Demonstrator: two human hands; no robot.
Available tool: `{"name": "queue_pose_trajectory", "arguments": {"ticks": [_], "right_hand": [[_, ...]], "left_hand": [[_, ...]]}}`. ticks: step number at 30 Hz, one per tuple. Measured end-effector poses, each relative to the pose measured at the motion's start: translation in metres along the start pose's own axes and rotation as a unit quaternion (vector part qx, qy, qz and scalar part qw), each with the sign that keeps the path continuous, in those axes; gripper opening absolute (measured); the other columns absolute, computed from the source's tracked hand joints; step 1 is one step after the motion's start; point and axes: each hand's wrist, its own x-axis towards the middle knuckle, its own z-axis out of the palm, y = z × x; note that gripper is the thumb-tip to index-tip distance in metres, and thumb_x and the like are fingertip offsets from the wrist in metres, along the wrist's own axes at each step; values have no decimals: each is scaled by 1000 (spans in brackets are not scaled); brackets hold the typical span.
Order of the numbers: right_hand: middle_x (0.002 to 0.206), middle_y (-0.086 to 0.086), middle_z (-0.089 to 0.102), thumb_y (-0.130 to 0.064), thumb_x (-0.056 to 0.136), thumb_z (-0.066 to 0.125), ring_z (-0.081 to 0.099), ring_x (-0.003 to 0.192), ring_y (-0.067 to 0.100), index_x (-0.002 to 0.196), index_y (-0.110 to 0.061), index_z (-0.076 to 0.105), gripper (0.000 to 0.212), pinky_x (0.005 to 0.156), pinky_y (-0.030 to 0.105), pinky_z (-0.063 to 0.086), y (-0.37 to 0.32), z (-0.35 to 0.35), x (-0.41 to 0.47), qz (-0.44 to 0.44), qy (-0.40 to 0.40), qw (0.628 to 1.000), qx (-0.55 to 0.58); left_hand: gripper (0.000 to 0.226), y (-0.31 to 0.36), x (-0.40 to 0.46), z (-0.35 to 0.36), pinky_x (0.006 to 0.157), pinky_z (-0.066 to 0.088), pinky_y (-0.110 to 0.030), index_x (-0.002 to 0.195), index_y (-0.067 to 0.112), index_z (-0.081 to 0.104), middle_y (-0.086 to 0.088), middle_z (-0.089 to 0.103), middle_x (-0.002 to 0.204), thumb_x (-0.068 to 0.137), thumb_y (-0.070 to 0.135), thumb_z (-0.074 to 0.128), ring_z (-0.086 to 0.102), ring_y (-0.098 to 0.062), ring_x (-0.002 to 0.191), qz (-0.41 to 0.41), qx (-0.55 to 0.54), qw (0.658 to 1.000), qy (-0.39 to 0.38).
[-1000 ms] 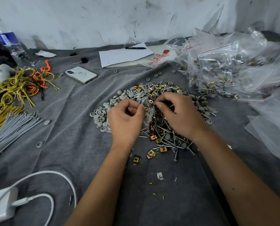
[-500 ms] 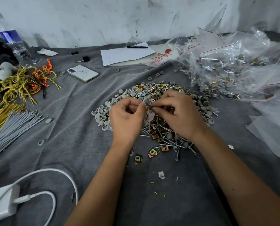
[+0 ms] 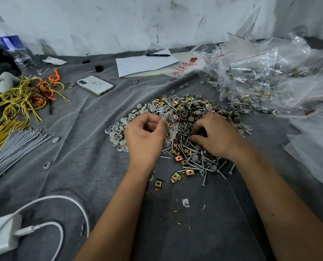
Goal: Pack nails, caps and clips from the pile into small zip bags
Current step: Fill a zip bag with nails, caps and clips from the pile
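Note:
A pile (image 3: pixel 190 113) of silver nails, grey round caps and brass square clips lies on the grey cloth in front of me. My left hand (image 3: pixel 144 136) pinches a small clear zip bag (image 3: pixel 171 127) at its mouth, above the pile's left side; a clip and nails show inside it. My right hand (image 3: pixel 216 137) rests on the pile just right of the bag, fingers curled down among the nails and clips. What its fingertips hold is hidden.
Filled zip bags (image 3: pixel 254 85) heap up at the back right. A phone (image 3: pixel 95 85), paper with a pen (image 3: pixel 145 64), a water bottle (image 3: pixel 15 51) and wire bundles (image 3: pixel 23 98) lie left and behind. A charger with cable (image 3: pixel 4 236) sits near left.
My right hand has left the bag's mouth and dropped right onto the pile. My left hand keeps holding the bag in about the same place.

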Motion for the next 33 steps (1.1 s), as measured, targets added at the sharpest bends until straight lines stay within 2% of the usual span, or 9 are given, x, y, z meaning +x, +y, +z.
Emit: {"name": "queue_pose_trajectory", "arguments": {"ticks": [4,7,10,16,21,24,26,29,33], "right_hand": [[94,-6,65,-27,89,78,60,89,12,93,-18,76,10,73,20,44,-1,0,1,-24,88,992,83],[87,-7,66,-18,86,81,59,81,4,87,-15,76,6,71,10,39,-11,-4,-2,-68,166,970,166],[84,-4,64,-11,83,82,60,79,8,85,-10,75,8,72,14,44,-23,-1,-4,-137,183,957,177],[90,5,66,-15,88,78,60,86,20,99,-9,81,13,77,39,51,-26,9,-3,-185,131,966,120],[91,-4,67,-16,87,80,61,85,11,103,-12,81,17,77,22,48,-16,4,0,-146,174,965,132],[93,-4,70,-16,86,80,62,85,9,99,-16,80,13,78,17,45,-4,-2,2,-98,190,970,114],[92,-7,70,-19,86,81,60,83,7,97,-20,80,11,77,20,45,8,-6,3,-61,154,983,75],[78,-23,60,-21,84,83,58,69,-2,88,-29,80,9,63,6,35,23,-13,0,-43,58,997,35],[78,-19,68,-16,86,81,61,75,-16,93,-33,79,18,62,2,40,33,-19,-2,-55,-14,995,80]], "left_hand": [[18,-1,1,0,51,46,-30,74,16,70,5,61,58,89,8,73,55,-14,53,4,10,1000,-3],[17,1,-1,0,51,50,-39,74,15,71,3,61,57,89,7,73,57,-20,51,2,15,1000,-13],[17,3,-3,1,50,54,-43,75,12,71,-2,62,56,89,5,72,59,-21,51,15,35,999,-30],[18,5,-4,3,49,52,-39,74,12,71,-8,65,59,89,3,71,61,-26,53,25,47,998,-35],[21,3,-3,2,48,49,-30,72,16,70,6,61,55,90,4,72,58,-15,51,16,44,998,-33],[19,3,-4,1,48,52,-34,74,15,71,2,63,56,90,5,72,60,-18,50,9,40,999,-30],[16,2,-4,0,52,53,-39,75,15,71,-3,65,59,90,7,72,61,-21,52,9,37,999,-27],[14,2,-4,0,53,52,-38,77,13,72,-2,64,59,90,7,73,60,-19,53,7,34,999,-24],[16,2,-3,-1,50,48,-30,77,14,72,9,59,55,90,6,73,56,-12,51,5,34,999,-25]]}}
